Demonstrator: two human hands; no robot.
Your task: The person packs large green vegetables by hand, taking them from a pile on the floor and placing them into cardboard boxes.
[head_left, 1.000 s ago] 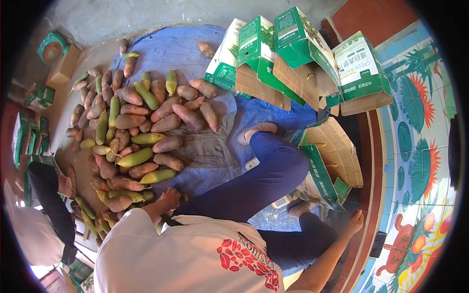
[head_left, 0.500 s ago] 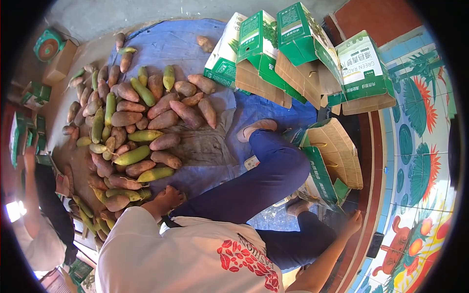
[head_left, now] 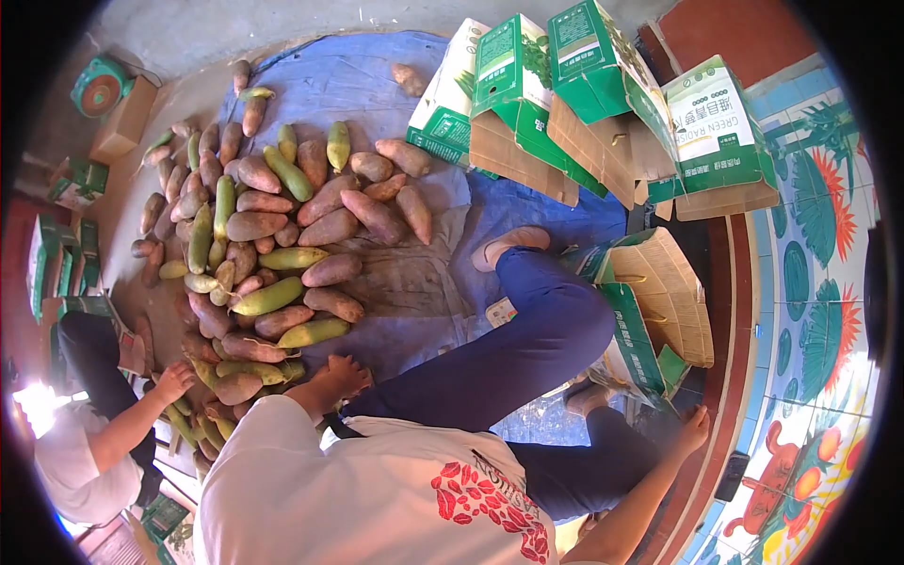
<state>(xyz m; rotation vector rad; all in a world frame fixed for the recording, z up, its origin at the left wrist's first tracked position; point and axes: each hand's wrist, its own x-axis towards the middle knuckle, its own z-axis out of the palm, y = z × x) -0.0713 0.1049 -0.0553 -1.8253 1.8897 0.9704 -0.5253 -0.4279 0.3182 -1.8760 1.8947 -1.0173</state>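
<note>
A pile of reddish-brown and green root vegetables (head_left: 254, 254) lies on a blue tarp (head_left: 377, 85) on the ground. My left hand (head_left: 341, 377) rests flat on the tarp at the near edge of the pile, fingers apart, holding nothing, next to a green root (head_left: 314, 331). My right hand (head_left: 695, 428) is out to the right, pressed on the red ledge (head_left: 730, 311) beside an open green cardboard box (head_left: 650, 292), and holds nothing. My legs in blue trousers (head_left: 537, 339) stretch between the two hands.
Several green-and-white boxes (head_left: 584, 85) lie tipped at the far right of the tarp. Another person sits at the lower left, one hand (head_left: 174, 381) on the pile. A green scale (head_left: 99, 87) and a brown carton (head_left: 127, 118) stand far left. A dark phone (head_left: 730, 476) lies on the ledge.
The other person's arm has come down from raised and now reaches onto the pile. My left hand has shifted slightly right along the tarp. My right hand stays on the ledge.
</note>
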